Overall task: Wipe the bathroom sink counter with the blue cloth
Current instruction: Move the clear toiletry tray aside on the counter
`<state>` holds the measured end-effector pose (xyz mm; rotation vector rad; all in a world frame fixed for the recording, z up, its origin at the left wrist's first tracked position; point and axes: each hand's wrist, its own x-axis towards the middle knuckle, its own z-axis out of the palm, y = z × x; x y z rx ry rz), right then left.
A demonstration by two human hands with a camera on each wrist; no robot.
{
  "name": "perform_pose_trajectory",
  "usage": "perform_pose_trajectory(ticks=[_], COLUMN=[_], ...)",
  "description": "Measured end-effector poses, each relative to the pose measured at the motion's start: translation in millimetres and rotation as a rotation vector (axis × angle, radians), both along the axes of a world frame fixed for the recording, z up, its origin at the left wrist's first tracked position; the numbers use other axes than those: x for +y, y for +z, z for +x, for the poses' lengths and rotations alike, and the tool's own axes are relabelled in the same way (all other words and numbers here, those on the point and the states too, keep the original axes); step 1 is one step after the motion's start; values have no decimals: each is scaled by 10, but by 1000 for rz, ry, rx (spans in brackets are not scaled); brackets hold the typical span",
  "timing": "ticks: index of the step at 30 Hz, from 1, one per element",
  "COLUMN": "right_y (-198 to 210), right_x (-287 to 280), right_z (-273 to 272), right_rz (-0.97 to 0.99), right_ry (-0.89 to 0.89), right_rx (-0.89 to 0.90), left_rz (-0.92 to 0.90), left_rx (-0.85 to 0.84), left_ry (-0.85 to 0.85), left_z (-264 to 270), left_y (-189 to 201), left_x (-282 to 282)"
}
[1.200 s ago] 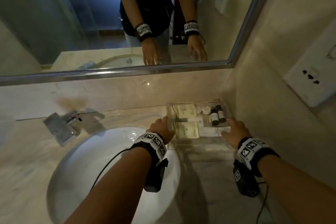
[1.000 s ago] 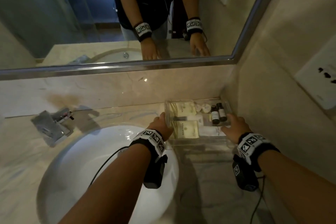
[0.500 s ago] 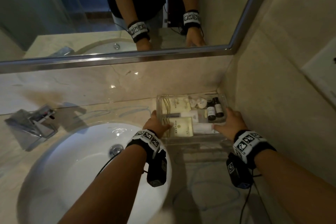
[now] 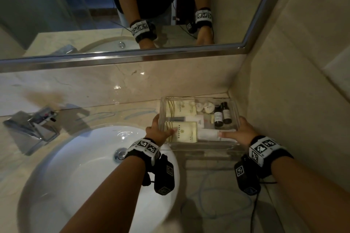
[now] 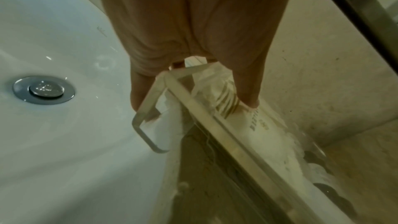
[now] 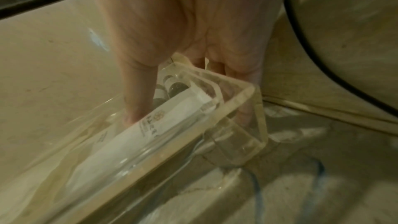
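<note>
Left hand [image 4: 158, 132]: grip clamped on the clear tray's [image 4: 198, 150] left end — thumb inside, fingers under.
Right hand [image 4: 239, 132]: grip clamped on its right end, likewise.
Tray contents: cream sachets [image 4: 182, 132], two dark bottles [image 4: 222, 115], white tube [image 4: 209, 134].
Counter [image 4: 217, 200]: marble — tray at its back right corner, beside the white basin [image 4: 79, 172].
Blue cloth: not in sight.
Tap [image 4: 32, 126]: left.

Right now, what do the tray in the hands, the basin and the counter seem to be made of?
Tray: clear hard plastic, maybe acrylic; thick see-through walls, contents visible.
Basin: white glazed ceramic, probably; glossy with highlights.
Counter: polished beige stone, maybe marble; veined and reflective.
</note>
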<state>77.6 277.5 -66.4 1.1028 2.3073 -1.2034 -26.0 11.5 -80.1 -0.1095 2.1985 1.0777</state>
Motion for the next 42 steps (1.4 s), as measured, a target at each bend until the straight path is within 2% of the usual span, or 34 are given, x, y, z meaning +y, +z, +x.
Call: perform_pose_trajectory(ticks=[9, 12, 18, 23, 28, 36, 42], right_y=[-77, -29, 50, 136, 256, 639, 609], right_x=[-26, -56, -186, -528, -852, -1403, -1594], right_z=[11, 4, 82, 183, 330, 610, 726], right_rz=[-141, -163, -247, -226, -310, -383, -361], right_ry=[-58, -62, -93, -104, -103, 0, 150], right_rx=[101, 124, 104, 121, 142, 152, 189], left_rz=[91, 111, 85, 99, 123, 155, 196], left_rx=[-78, -85, -96, -84, -97, -106, -56], left_ry=[26, 5, -63, -60, -55, 67, 254], left_z=[-13, 20, 37, 79, 209, 702, 1181], left_y=[-84, 146, 315, 465, 677, 883, 970], left_x=[-92, -201, -433, -711, -1097, -1676, -2024])
